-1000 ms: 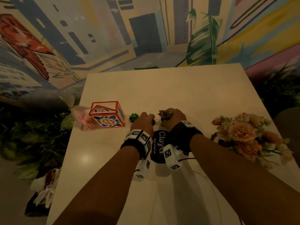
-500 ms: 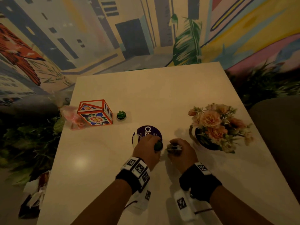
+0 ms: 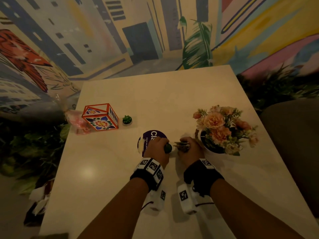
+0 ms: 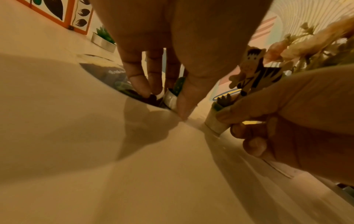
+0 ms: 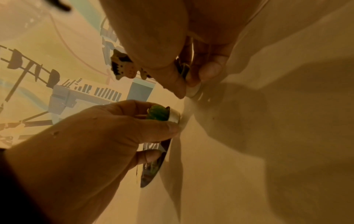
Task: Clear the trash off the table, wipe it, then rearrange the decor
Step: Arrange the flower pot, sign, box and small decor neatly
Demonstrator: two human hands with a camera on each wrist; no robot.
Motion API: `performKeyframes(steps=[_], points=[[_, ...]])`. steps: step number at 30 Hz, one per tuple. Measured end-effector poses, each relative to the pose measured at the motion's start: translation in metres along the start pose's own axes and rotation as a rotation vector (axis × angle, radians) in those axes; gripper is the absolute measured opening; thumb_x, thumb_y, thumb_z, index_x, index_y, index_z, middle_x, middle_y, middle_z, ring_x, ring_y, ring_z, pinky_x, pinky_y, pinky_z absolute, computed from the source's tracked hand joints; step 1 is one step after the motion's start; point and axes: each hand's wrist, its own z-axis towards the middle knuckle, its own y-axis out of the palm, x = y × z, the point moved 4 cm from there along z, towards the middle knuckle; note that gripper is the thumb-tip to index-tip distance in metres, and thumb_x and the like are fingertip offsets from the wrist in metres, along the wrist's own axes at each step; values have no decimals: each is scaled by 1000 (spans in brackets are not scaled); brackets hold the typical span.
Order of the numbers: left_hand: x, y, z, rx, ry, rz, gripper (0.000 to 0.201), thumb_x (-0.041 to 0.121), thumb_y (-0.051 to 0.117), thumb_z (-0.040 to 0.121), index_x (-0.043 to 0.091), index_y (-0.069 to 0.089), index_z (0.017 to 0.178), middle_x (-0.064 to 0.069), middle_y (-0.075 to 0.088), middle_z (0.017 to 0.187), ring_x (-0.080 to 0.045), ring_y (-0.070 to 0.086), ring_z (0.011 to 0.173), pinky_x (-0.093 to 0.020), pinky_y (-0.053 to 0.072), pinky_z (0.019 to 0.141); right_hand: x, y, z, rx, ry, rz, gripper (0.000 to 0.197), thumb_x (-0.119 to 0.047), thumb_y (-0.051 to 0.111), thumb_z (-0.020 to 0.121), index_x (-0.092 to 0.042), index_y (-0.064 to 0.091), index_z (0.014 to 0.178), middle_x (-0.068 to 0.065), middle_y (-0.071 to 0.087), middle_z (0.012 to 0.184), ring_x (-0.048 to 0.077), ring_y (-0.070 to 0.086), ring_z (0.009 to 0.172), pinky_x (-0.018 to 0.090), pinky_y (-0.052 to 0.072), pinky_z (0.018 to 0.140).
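Head view: left hand (image 3: 158, 149) grips a small cactus pot (image 3: 167, 148) at the near edge of the purple round sign (image 3: 151, 135); right hand (image 3: 189, 149) holds a second small pot (image 3: 181, 146), its contents indistinct here. The left wrist view alone identifies a striped animal figure (image 4: 254, 68) standing in that pot. Count on the table (image 3: 164, 100): three miniature pots, the third (image 3: 127, 119) just right of one patterned box (image 3: 101, 119); one flower arrangement (image 3: 222, 128), far right. The sign's lettering is partly covered by the left hand.
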Motion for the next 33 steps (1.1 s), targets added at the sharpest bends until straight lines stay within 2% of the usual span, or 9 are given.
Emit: performKeyframes(steps=[3,8,12,14,18,22,25,28,33], points=[[0,1,1,7,-3,10,42,15,65,84,21,56,124,0,54,123,-22,46,119,-36,41,103,1,-1,-1,1,2,11,34,-3,56,79,-18,59,109,8,63,110,25,60,101,32,49,90],[1,2,1,-1,3,18,43,15,65,84,20,56,126,-1,54,126,-23,45,121,-35,39,105,0,0,-2,-4,-5,10,36,-4,57,78,-17,58,112,9,63,112,26,60,104,35,49,92],[0,0,-1,-97,-5,-2,66,5,64,79,22,42,139,-2,45,138,-23,37,131,-37,34,111,1,-2,-4,-7,19,26,42,-7,59,81,-15,54,122,8,59,121,25,57,109,25,43,88],[-6,-7,-4,-107,-38,-41,73,2,63,78,23,37,142,-2,41,142,-23,35,134,-37,32,112,0,-6,-6,-15,21,23,45,-7,59,83,-15,50,126,10,56,125,27,56,111,30,46,91],[-37,-49,-3,103,-145,-91,56,9,66,79,17,49,132,-5,48,133,-25,48,123,-35,41,105,6,-10,-12,-38,24,11,54,0,61,80,-13,47,131,11,53,129,28,55,114,29,44,91],[-65,-93,21,253,-184,2,54,-3,52,81,14,49,132,-4,39,140,-26,44,128,-34,39,105,20,-7,-21,-41,70,14,63,-7,65,78,-25,43,134,6,57,125,26,64,92,33,51,83],[-71,-106,47,146,-172,80,63,-5,50,82,17,39,139,-5,29,146,-31,42,127,-41,43,102,25,-10,-32,-21,110,19,61,-4,66,77,-27,46,130,4,62,104,16,61,71,28,46,73],[-77,-106,70,-34,-217,158,71,-5,49,84,25,28,145,-5,13,155,-36,34,135,-45,41,103,35,-14,-47,0,121,11,60,-7,69,77,-31,48,127,-1,59,99,17,60,76,29,46,73],[-84,-98,79,-85,-142,244,53,2,51,87,19,42,137,-9,34,139,-35,49,117,-44,46,97,30,-20,-87,-114,186,-4,25,-13,71,79,-30,63,94,-2,65,90,14,60,74,20,45,61]])
